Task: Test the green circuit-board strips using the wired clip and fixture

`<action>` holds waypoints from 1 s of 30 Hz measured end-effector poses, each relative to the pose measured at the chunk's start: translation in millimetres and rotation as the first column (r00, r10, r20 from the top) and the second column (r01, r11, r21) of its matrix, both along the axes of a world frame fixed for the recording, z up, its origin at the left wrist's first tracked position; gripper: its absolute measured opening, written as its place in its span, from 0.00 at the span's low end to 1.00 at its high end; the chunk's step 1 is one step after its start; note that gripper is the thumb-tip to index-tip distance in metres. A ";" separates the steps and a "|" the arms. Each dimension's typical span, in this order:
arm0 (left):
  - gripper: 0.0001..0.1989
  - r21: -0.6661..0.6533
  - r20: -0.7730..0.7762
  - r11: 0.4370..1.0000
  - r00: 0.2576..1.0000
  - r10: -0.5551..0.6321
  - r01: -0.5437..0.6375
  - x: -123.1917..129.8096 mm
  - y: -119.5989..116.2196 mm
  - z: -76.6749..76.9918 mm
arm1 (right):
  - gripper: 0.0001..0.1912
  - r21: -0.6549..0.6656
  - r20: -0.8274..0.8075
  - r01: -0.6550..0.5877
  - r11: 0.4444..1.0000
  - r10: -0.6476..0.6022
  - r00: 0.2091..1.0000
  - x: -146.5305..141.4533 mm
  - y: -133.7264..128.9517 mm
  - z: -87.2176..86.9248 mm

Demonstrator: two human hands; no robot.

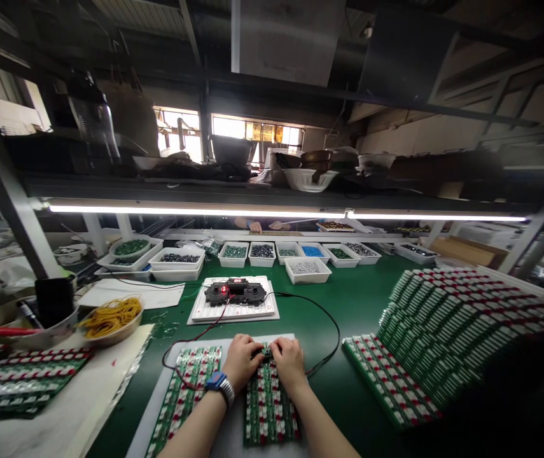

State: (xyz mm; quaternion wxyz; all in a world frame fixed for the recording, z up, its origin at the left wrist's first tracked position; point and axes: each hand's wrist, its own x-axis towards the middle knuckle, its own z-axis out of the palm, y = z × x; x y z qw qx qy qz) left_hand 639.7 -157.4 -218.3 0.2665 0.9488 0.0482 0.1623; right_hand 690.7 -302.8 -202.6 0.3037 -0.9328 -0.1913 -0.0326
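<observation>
Two green circuit panels with rows of white and red parts lie on a pale board [236, 407]. My left hand [243, 361] and my right hand [288, 361] meet at the far end of the right panel [269, 410], fingertips bent together around a small dark part [266, 351]. Whether each hand holds this part or only touches it is hard to see. A blue and metal band sits on my left wrist. Left of that wrist lies the other panel [190, 388]. Beyond the hands, a black device [236, 292] with a red light rests on a white tray [273, 312].
Stacked panels [443, 324] rise at the right, with a single panel [390, 381] before them. White bins of small parts [308, 270] line the back. Rubber bands fill a bowl [112, 318] at left. Black and red wires loop around the board. A co-worker's hands [255, 226] show beyond.
</observation>
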 end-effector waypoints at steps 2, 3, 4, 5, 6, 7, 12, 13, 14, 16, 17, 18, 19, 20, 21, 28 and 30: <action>0.09 0.036 -0.001 0.999 1.000 -0.004 0.004 -1.8 -1.9 4.2 | 0.12 -0.013 -0.021 0.000 1.000 0.000 1.000 -0.3 -0.4 3.4; 0.09 0.053 -0.001 0.999 1.000 -0.008 0.008 -2.6 -2.7 6.5 | 0.12 -0.018 -0.035 -0.002 1.000 0.001 0.999 0.1 -0.8 5.4; 0.09 0.067 -0.002 0.998 1.000 -0.013 0.013 -3.2 -3.3 8.8 | 0.12 -0.020 -0.054 -0.006 1.000 0.005 0.999 0.9 -1.2 7.7; 0.09 0.079 -0.003 0.997 1.000 -0.019 0.020 -3.5 -3.5 11.2 | 0.12 -0.021 -0.075 -0.012 1.000 0.011 0.997 2.3 -1.6 10.1; 0.10 0.088 -0.007 0.996 1.000 -0.024 0.025 -3.5 -3.2 13.5 | 0.12 -0.020 -0.097 -0.019 1.000 0.017 0.995 4.4 -1.9 12.7; 0.10 0.094 -0.011 0.995 1.000 -0.027 0.028 -2.9 -2.4 15.8 | 0.12 -0.017 -0.117 -0.025 1.000 0.023 0.993 6.9 -1.9 15.4; 0.12 0.100 -0.039 0.995 0.999 -0.007 0.011 5.7 4.8 24.6 | 0.11 0.000 -0.145 -0.023 1.000 0.023 0.989 20.8 2.0 25.9; 0.12 0.100 -0.045 0.995 0.999 -0.003 0.007 7.6 5.8 25.4 | 0.11 0.001 -0.147 -0.018 1.000 0.018 0.989 22.4 3.2 26.5; 0.12 0.101 -0.050 0.995 0.999 0.001 0.004 9.3 6.3 25.7 | 0.11 0.000 -0.150 -0.013 1.000 0.013 0.989 23.4 4.2 26.5; 0.12 0.101 -0.062 0.995 0.998 0.003 0.003 11.6 6.2 25.0 | 0.11 -0.003 -0.154 -0.005 1.000 0.004 0.988 23.9 5.6 24.9; 0.11 0.101 -0.068 0.995 0.998 0.003 0.004 12.3 5.7 24.2 | 0.11 -0.006 -0.156 0.000 1.000 -0.001 0.988 23.8 5.8 23.4; 0.11 0.100 -0.072 0.995 0.997 0.002 0.005 12.7 5.0 23.3 | 0.11 -0.007 -0.157 0.003 1.000 -0.004 0.988 23.6 5.8 21.8; 0.11 0.098 -0.075 0.995 0.997 0.002 0.006 13.1 4.4 22.3 | 0.11 -0.008 -0.157 0.006 1.000 -0.007 0.988 23.4 5.7 20.1; 0.10 0.096 -0.077 0.995 0.997 0.003 0.005 13.4 3.8 21.3 | 0.12 -0.008 -0.157 0.009 1.000 -0.010 0.988 23.4 5.4 18.6; 0.10 0.093 -0.077 0.996 0.997 0.004 0.004 13.6 3.4 20.5 | 0.12 -0.008 -0.156 0.011 1.000 -0.012 0.988 23.6 5.2 17.2; 0.13 0.060 -0.085 0.998 0.996 0.011 -0.006 14.3 3.8 16.1 | 0.12 -0.017 -0.151 0.005 1.000 -0.007 0.989 25.3 4.7 12.9; 0.13 0.048 -0.090 0.999 0.996 0.012 -0.007 14.0 3.9 14.3 | 0.12 -0.022 -0.147 0.000 1.000 -0.003 0.989 24.9 4.7 12.5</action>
